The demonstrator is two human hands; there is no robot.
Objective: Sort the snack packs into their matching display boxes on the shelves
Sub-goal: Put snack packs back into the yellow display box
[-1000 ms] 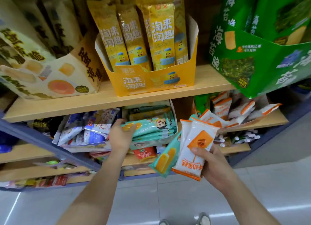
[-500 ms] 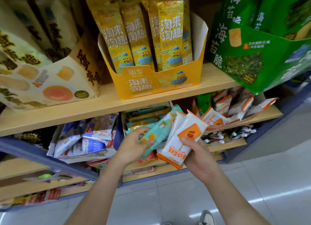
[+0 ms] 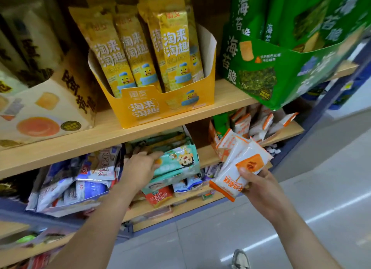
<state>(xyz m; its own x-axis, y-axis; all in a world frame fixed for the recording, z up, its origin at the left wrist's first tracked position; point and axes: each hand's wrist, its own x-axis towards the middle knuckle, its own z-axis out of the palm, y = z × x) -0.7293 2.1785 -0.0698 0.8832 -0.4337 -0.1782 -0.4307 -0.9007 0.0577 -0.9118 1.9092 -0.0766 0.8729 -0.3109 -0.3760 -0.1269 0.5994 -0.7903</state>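
**Teal pack at its box, orange-and-white packs in our right hand**

Our left hand reaches under the upper shelf, with its fingers stretched forward over the topmost teal pack and touching it. The back of the hand hides the thumb, so we cannot tell whether it pinches the pack or only rests on it. That pack lies flat on a stack of like packs inside the teal display box on the middle shelf.

Our right hand is curled round a small bundle of orange-and-white packs, thumb pressed across the front one. It holds them up in front of the shelves, to the right of the teal box. Just behind them, further right on the same shelf, more of these packs stand in the orange-and-white display box.

Left of the teal box, a tray of blue-and-white packs tilts forward. On the upper shelf stand a cream box, a yellow box of tall yellow packs and a green box. Below lies the grey tiled floor, with one shoe at the bottom edge.
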